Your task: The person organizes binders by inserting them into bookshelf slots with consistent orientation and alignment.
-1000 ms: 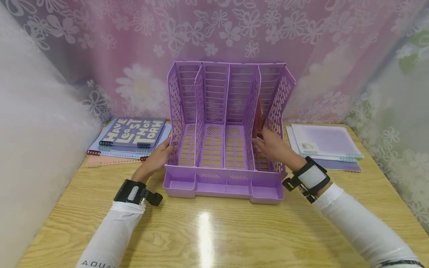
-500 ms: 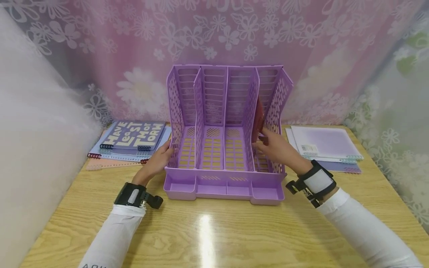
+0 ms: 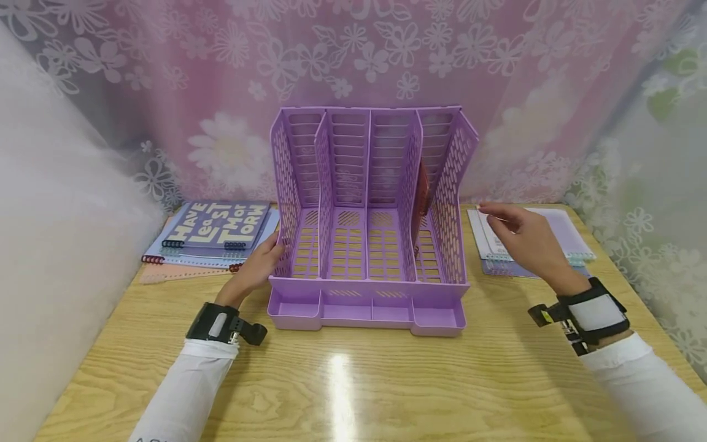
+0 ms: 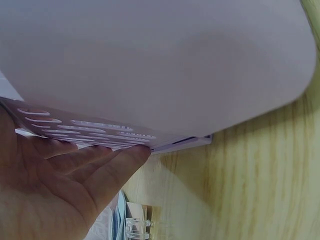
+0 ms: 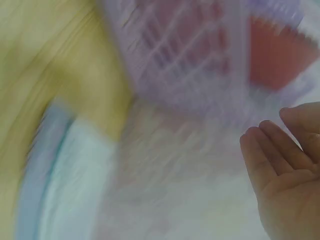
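A purple file organizer [image 3: 367,288] with upright slots and shallow front trays stands on the wooden table. My left hand [image 3: 259,267] rests against its left side; in the left wrist view the hand's [image 4: 65,180] fingers extend along the perforated wall [image 4: 90,125]. Leaning on a divider inside the rightmost slot is a red notebook [image 3: 421,196], also visible as a blurred red shape [image 5: 280,55] in the right wrist view. My right hand [image 3: 525,239] holds nothing. It is over the right-hand notebooks, its fingers loosely bent and apart from the organizer.
At the left lies a stack of spiral notebooks [image 3: 215,224], topped by a blue one with large lettering. Another stack of notebooks [image 3: 558,227], white and purple, lies at the right. A floral curtain [image 3: 353,55] hangs behind the table.
My right hand has let go of the red notebook, left the rightmost slot and moved right over the other stack. The notebook stays in the slot; my left hand keeps its place.
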Demonstrator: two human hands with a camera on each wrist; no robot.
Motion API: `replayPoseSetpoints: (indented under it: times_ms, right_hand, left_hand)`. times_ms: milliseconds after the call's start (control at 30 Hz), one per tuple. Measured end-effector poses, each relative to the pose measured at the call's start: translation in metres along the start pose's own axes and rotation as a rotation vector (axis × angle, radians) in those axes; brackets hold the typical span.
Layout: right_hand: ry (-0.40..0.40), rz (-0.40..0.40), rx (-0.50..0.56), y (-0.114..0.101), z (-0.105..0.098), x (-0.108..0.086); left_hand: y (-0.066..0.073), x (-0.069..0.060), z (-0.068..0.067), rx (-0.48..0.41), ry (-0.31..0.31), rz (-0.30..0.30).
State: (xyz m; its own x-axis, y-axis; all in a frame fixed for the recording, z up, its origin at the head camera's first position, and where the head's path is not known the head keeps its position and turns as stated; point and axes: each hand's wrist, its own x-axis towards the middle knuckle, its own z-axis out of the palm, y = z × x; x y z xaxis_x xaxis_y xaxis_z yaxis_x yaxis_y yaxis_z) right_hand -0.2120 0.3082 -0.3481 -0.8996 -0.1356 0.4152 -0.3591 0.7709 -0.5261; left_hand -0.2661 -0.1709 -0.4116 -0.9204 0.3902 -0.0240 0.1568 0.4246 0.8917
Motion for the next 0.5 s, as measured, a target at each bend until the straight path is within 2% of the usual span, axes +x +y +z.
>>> replayPoseSetpoints:
  times_ms: [100,267,367,500]
  right_hand:
    - [-0.046,0.069,-0.03,0.037,-0.01,-0.01]
    - [-0.179,0.167,-0.109,0.097,-0.021,-0.027]
    - [-0.268,0.193,-0.143,0.12,-0.024,-0.034]
    - [-0.362,0.2,-0.157,0.14,-0.027,-0.036]
  left_hand:
    - [-0.001,0.0,0.0,0.017,0.004,0.007]
    - [0.0,-0.001,0.0,0.026,0.008,0.012]
    - [0.002,-0.001,0.0,0.01,0.009,0.01]
    - [0.004,-0.002,0.0,-0.014,0.002,0.008]
